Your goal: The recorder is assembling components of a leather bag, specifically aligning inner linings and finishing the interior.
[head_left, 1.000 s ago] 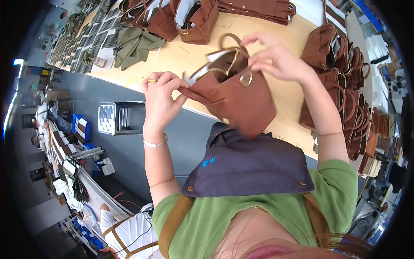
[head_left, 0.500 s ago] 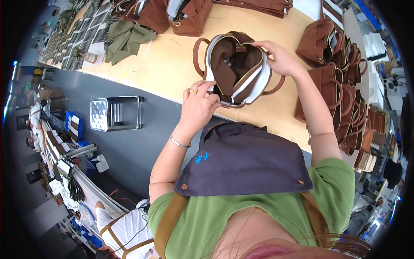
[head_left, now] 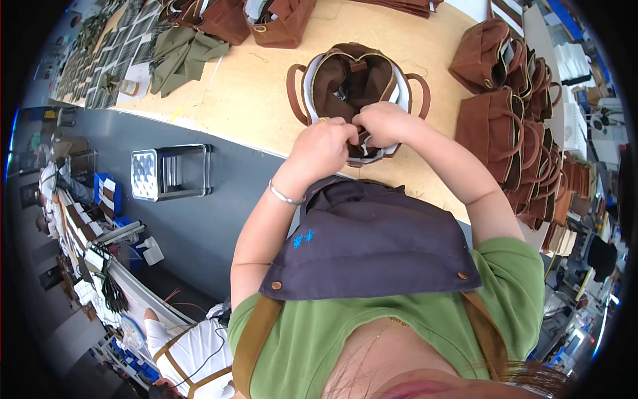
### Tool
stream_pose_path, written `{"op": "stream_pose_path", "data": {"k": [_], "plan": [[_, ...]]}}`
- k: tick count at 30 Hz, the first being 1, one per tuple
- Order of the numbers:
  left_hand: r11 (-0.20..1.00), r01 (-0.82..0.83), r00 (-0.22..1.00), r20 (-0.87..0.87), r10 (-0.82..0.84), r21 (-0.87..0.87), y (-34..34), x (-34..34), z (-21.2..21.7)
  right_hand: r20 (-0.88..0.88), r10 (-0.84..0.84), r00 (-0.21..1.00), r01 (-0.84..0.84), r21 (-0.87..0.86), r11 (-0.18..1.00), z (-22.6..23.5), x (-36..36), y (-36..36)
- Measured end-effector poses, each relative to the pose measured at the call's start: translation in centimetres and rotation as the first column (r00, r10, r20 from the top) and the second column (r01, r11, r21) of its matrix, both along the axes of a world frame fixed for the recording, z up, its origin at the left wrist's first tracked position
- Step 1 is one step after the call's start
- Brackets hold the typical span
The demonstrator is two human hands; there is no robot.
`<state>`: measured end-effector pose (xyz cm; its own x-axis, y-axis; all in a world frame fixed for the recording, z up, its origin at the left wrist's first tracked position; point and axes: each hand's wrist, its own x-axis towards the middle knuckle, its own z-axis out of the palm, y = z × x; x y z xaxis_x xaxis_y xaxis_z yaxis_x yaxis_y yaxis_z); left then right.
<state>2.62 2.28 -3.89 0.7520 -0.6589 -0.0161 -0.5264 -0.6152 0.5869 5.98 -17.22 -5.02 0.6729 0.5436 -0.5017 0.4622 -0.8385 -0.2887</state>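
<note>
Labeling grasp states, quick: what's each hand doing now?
Left hand: fingers closed, gripping the near rim of the open brown bag.
Right hand: fingers closed on the same rim.

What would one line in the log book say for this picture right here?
left hand: gripping near rim of open brown bag | right hand: same rim, touching left | bag: upright on wooden table | finished bags: stacked right

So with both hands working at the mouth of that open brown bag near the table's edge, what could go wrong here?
The open brown fabric bag sits close to the near edge of the pale wooden table, so a firm pull might drag it off. The left hand and right hand crowd together at the rim, so fingers could get pinched. The row of brown bags to the right could be knocked by an elbow.
</note>
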Motion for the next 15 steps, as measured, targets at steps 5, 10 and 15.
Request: {"op": "stream_pose_path", "data": {"k": [5,10,15], "plan": [[0.999,0.038,0.977,0.211,-0.036,-0.006,-1.8,-3.7,0.2,-0.068,-0.160,0.985,0.173,0.458,0.872,2.5,0.1,-4.0],[0.999,-0.052,0.928,0.368,0.052,-0.009,-2.2,-4.0,-0.5,-0.093,-0.004,0.996,0.048,0.470,0.881,3.0,0.7,-4.8],[0.964,-0.066,0.930,0.334,0.152,-0.256,0.2,-1.0,5.8,-0.230,-0.083,0.970,0.207,0.592,0.779,9.5,1.7,-4.4]]}}
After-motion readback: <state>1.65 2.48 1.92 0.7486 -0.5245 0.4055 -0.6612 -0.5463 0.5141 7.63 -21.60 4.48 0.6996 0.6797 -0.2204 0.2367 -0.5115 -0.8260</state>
